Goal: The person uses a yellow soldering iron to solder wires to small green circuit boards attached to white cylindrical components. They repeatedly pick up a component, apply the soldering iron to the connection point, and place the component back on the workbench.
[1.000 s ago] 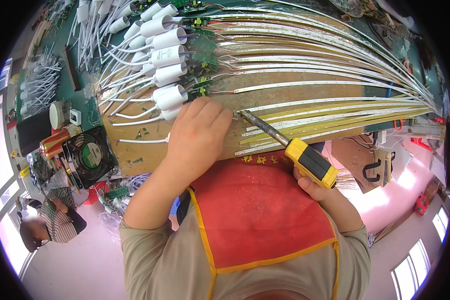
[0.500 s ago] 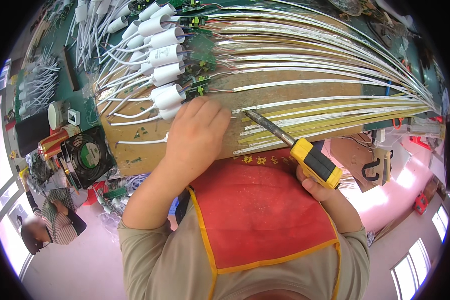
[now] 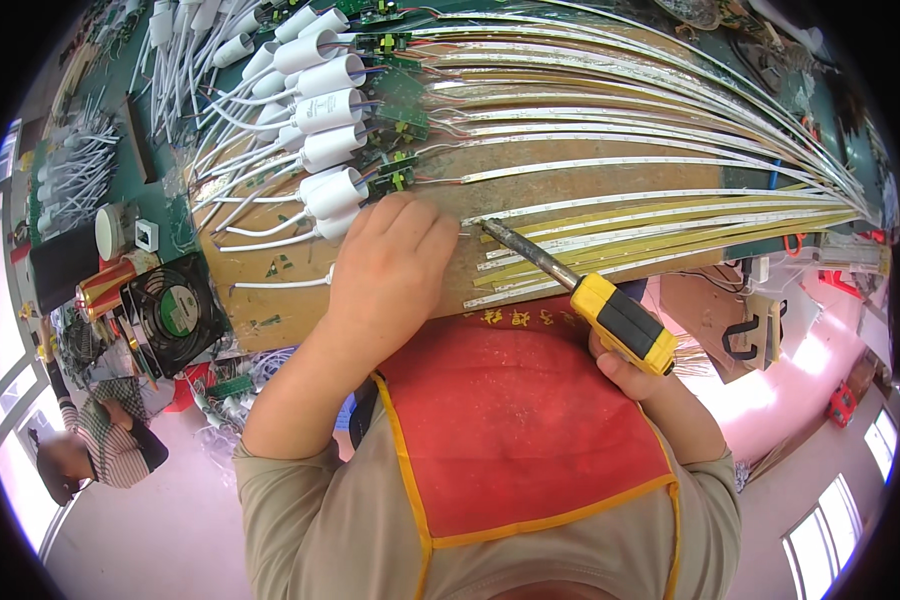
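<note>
Iron point(image 3: 595, 300) shifting again?

— Yep. Right hand's point(image 3: 625, 377) grip is wrapped round the handle; tip's a touch further left than half a second ago, nearer the white strip's point(image 3: 610, 200) end on the brown board point(image 3: 620, 180). Looks like that's the working spot.

— Left hand point(image 3: 392, 262)?

— Just beside that end, barely moved. Can't tell what its grip has. White housings point(image 3: 328, 112) beyond haven't budged.

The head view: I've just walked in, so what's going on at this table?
The person's right hand holds a yellow-and-black tool with a straight metal barrel, its tip close to the left end of a long thin white strip. The left hand is bent over a flat brown board, beside white plastic cylinders with white cables; whatever its fingers may hold is hidden. Further up, green circuit boards lie between cylinders and strips.
</note>
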{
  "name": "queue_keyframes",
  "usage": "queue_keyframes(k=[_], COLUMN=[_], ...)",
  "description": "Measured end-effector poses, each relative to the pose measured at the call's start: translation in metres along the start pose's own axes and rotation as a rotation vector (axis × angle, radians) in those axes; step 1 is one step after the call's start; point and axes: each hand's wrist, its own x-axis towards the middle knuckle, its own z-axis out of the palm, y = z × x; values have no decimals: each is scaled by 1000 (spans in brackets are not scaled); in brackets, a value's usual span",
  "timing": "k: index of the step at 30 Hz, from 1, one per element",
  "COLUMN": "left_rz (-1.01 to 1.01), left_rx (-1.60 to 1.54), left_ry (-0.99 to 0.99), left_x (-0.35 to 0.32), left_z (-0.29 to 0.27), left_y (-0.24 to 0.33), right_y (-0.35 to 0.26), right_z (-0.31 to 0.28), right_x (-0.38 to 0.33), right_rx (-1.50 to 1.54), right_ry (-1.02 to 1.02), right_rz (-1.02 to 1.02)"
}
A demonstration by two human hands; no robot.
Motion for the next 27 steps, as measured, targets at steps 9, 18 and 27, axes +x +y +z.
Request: queue_keyframes(k=[9,18,27], left_rz=[3,57,64], left_rx=[-7,15,-6], left_ry=[39,58,49], left_x=[-2,-3,-1], left_z=[1,1,0], left_y=[-2,-5,-6], right_y=[-3,2,10], right_z=[0,-9,-6], right_x=[-2,1,-2], right_rx=[36,-11,14], right_ry=[5,-99,-65], right_rz=[50,-73,-41])
